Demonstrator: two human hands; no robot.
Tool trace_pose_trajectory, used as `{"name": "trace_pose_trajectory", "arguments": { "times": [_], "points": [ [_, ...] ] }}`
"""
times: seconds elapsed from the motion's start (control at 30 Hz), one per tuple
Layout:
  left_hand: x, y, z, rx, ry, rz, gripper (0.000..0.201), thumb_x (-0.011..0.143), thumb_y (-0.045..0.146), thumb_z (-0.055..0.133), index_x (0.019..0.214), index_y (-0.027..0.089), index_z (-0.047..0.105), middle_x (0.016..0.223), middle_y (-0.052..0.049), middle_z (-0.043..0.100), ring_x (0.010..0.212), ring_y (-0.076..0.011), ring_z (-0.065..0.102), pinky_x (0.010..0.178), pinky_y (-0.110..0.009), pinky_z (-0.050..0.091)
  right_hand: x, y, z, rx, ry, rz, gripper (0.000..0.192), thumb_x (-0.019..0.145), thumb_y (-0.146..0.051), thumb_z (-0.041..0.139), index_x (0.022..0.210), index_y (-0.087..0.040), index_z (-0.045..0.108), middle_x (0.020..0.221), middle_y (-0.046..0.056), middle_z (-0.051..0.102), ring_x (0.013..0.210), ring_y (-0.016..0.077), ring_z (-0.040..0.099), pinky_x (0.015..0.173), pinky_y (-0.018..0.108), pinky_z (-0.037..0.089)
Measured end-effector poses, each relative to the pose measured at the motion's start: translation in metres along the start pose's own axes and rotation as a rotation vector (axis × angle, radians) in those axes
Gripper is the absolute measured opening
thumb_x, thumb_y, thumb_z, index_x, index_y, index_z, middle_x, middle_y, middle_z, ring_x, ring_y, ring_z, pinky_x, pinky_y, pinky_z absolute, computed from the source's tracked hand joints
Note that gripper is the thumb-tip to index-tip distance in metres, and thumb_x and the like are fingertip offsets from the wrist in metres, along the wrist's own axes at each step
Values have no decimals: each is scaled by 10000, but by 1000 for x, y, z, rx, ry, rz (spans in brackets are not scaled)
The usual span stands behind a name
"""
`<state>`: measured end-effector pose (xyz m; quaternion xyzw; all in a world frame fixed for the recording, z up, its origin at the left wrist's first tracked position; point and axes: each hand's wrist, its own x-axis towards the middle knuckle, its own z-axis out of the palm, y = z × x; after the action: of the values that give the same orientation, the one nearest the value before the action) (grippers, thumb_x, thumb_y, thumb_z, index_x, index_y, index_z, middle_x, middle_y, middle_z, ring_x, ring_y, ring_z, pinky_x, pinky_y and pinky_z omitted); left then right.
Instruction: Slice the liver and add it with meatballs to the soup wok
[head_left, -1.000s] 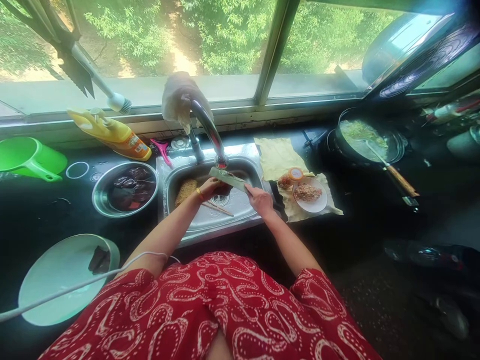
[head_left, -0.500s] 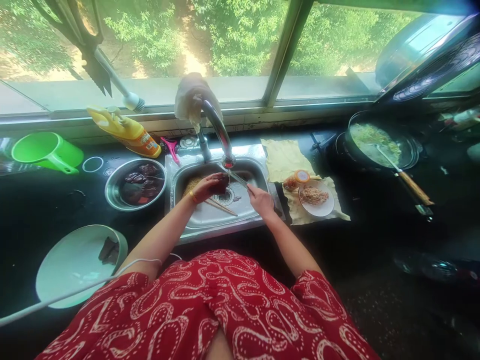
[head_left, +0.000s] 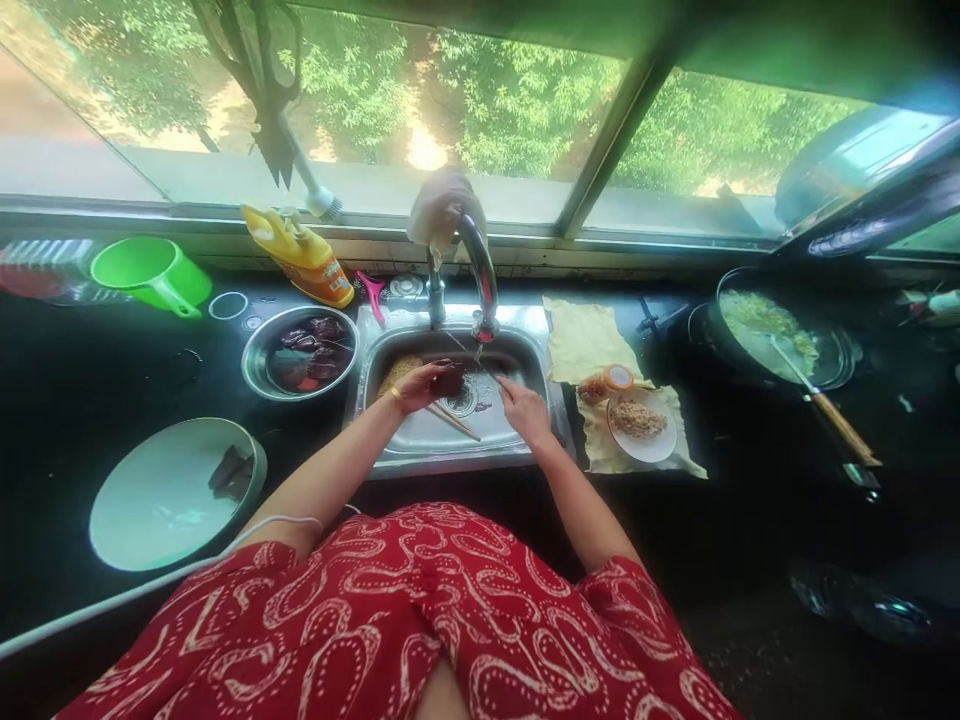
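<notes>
Over the sink point(head_left: 487, 430), my left hand point(head_left: 418, 387) is closed around a dark red-brown block of food point(head_left: 450, 379). My right hand point(head_left: 526, 412) grips the handle of a knife point(head_left: 493, 376), whose thin blade points up and left towards the block under the faucet point(head_left: 484, 290). Whether the blade touches the block is hard to see. Chopsticks point(head_left: 456, 421) lie in the sink below the block. Left of the sink, a metal bowl point(head_left: 250, 372) holds dark pieces in liquid. A pale bowl point(head_left: 157, 510) nearer me contains smaller dark pieces point(head_left: 231, 473).
A green dipper point(head_left: 142, 265), a yellow bottle point(head_left: 307, 262) and a pink peeler-like tool point(head_left: 371, 292) stand along the back left. Right of the sink are pale sheets point(head_left: 585, 335), a jar point(head_left: 604, 382) and a plate of chopped food point(head_left: 641, 425). A pan point(head_left: 772, 325) with a spatula sits far right.
My view has turned left, so the scene sits further right. The blade, broad across the block before, now looks thinner and more edge-on. Both hands keep their holds.
</notes>
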<state>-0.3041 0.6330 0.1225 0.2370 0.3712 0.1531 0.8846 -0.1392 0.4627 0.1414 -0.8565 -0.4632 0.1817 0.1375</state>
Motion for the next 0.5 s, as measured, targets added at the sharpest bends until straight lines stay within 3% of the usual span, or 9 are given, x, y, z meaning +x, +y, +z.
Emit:
{"name": "trace_pose_trajectory", "arguments": {
  "times": [0.17, 0.33, 0.43, 0.5],
  "points": [
    [21, 13, 37, 47, 54, 149, 289, 742, 60, 703, 1017, 124, 641, 862, -57, 721, 735, -176, 700, 708, -308, 578, -41, 33, 10, 1, 17, 122, 403, 1012, -295, 423, 1373, -295, 603, 1174, 59, 738, 1012, 200, 697, 851, 262, 490],
    [49, 9, 85, 261, -144, 137, 385, 642, 110, 839, 975, 86, 647, 845, -96, 718, 689, -178, 680, 652, -286, 542, -71, 58, 14, 87, 85, 253, 393, 1000, -282, 429, 1325, -266, 650, 1179, 75, 737, 1019, 214, 701, 860, 278, 497],
    [51, 0, 93, 283, -234, 137, 568, 597, 131, 880, 1096, 116, 609, 930, -98, 723, 762, -218, 699, 700, -333, 551, -85, 68, 14, 134, 122, 315, 389, 1000, -305, 443, 1326, -259, 650, 1132, 86, 751, 999, 226, 711, 850, 293, 511],
    [47, -4, 85, 326, -295, 149, 656, 592, 132, 888, 1170, 119, 579, 961, -103, 719, 799, -219, 701, 743, -334, 548, -92, 70, 14, 162, 138, 334, 385, 1001, -312, 449, 1325, -265, 650, 1133, 84, 751, 1006, 225, 713, 853, 292, 516]
  ]
}}
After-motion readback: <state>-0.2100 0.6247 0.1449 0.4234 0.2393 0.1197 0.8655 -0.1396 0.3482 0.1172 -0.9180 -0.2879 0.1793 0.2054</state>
